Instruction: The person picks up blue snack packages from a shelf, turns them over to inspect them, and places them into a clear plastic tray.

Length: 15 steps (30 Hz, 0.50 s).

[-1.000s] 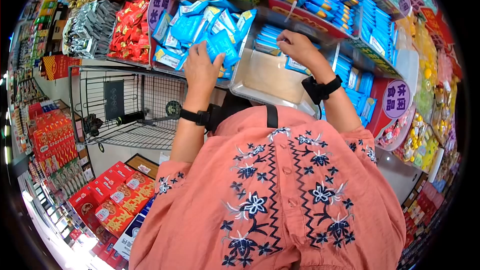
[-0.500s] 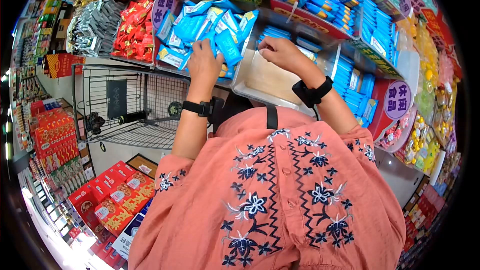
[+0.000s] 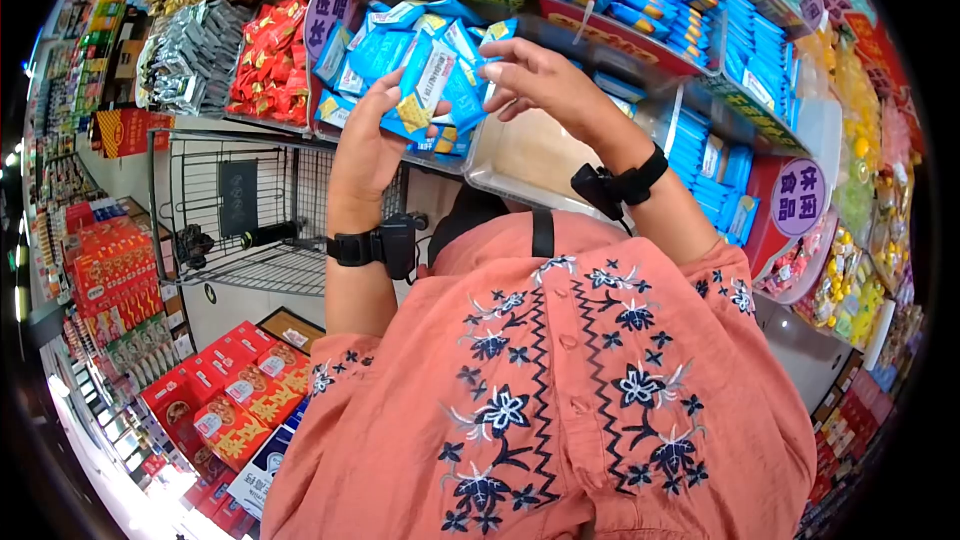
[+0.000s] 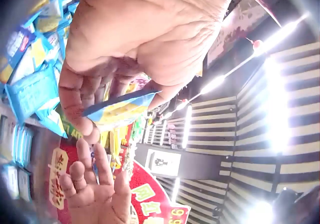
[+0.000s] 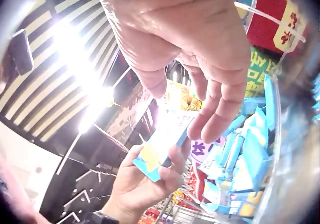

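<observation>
A blue, white and yellow snack packet [image 3: 425,85] is gripped in my left hand [image 3: 370,145], printed side up. In the left wrist view the fingers and thumb of that hand [image 4: 145,39] curl round the packet [image 4: 122,111], seen edge on. My right hand [image 3: 545,90] hovers to the right of the packet with fingers loosely bent and nothing in them. From the right wrist view, the right hand [image 5: 185,39] hangs over the packet's far end [image 5: 162,141]. Below the hands lies a bin heaped with similar blue packets [image 3: 375,50].
Right of the heap is a clear bin [image 3: 520,155] with a bare tan base and some packets at its back. Red packets [image 3: 270,65] and silver packets [image 3: 190,60] fill bins to the left. A shopping cart [image 3: 260,210] stands below them. Stacked red boxes [image 3: 230,390] are behind it.
My left hand has turned palm up and lifted a packet off the heap. The right hand has moved left from the neighbouring clear bin toward that packet.
</observation>
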Each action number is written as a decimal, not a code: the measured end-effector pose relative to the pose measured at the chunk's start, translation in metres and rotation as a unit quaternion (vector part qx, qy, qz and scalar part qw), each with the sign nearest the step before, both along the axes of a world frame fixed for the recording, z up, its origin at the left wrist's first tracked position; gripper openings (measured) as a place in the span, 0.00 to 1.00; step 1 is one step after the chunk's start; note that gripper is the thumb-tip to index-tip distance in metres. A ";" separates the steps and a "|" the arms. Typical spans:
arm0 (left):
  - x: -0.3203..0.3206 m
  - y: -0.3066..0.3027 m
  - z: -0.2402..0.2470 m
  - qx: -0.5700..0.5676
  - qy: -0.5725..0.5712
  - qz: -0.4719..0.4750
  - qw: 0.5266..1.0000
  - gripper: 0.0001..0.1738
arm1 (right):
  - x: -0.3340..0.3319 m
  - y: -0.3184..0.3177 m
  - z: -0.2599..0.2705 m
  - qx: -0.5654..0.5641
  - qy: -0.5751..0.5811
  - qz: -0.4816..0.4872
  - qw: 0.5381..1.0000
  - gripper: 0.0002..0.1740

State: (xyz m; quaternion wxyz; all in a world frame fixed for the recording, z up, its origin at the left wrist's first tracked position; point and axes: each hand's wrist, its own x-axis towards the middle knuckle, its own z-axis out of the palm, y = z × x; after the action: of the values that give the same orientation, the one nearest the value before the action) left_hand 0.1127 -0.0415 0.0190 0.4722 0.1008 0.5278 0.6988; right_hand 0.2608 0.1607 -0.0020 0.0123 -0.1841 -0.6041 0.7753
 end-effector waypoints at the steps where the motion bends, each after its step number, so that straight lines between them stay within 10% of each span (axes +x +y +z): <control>1: 0.003 0.002 0.002 0.016 -0.030 -0.009 0.999 0.28 | -0.001 -0.001 0.005 -0.018 0.014 -0.008 1.000 0.35; 8: 0.005 0.014 -0.013 0.088 -0.160 -0.113 0.977 0.31 | 0.004 0.003 0.005 -0.108 0.036 -0.030 0.993 0.21; 15: 0.019 0.029 -0.001 -0.012 -0.048 -0.087 0.995 0.26 | 0.011 0.010 0.005 -0.112 0.053 -0.084 0.989 0.15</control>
State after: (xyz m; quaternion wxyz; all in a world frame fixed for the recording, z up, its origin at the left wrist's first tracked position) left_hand 0.1320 -0.0122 0.0184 0.5575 0.1071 0.5019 0.6526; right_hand 0.2715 0.1709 0.0033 0.0890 -0.1932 -0.4940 0.8431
